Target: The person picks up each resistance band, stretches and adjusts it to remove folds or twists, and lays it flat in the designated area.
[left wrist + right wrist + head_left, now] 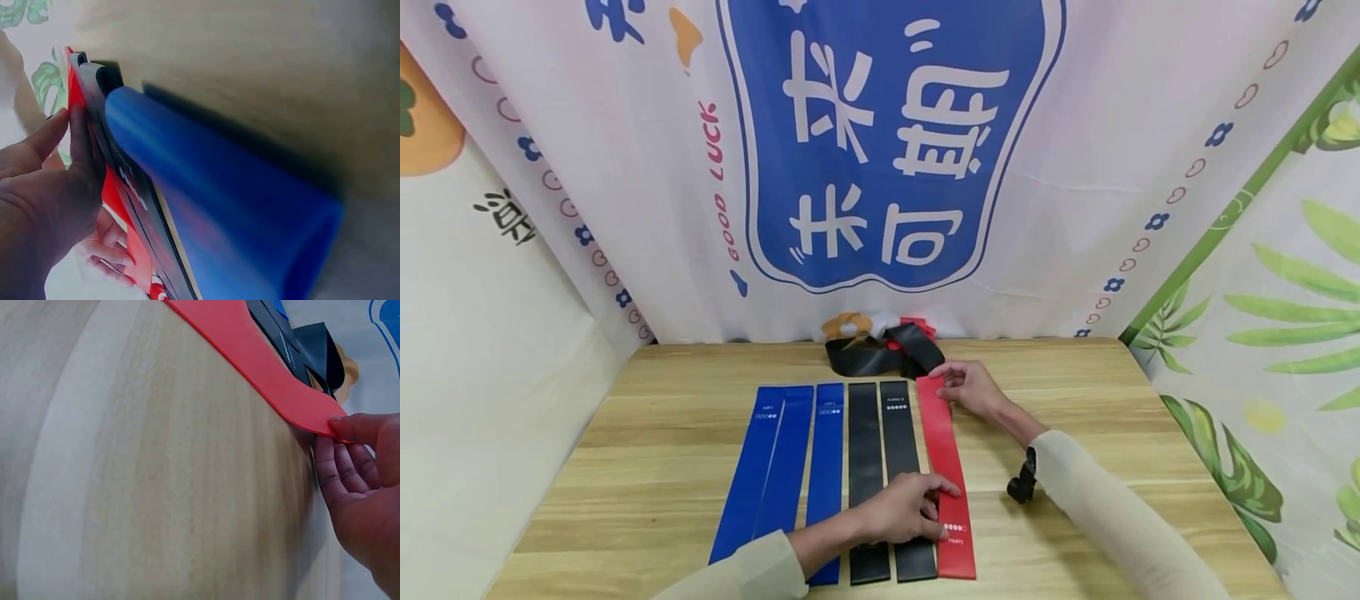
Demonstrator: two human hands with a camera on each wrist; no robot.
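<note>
A red resistance band [946,467] lies lengthwise on the table, its far end slightly raised. My right hand [972,390] pinches that far end between thumb and fingers, as the right wrist view shows on the red band [269,378]. My left hand [901,510] rests across the near part of the red band, fingers fairly straight and touching it; its palm hides part of the black bands. Two black resistance bands [867,442] lie flat just left of the red one. In the left wrist view, the left hand [50,181] is beside the red and black bands.
Three blue resistance bands [827,450] lie in a row left of the black ones. At the table's back edge is a loose heap of black bands [868,360] and a red band [917,325]. A printed curtain [1060,208] hangs behind the wooden table [647,433].
</note>
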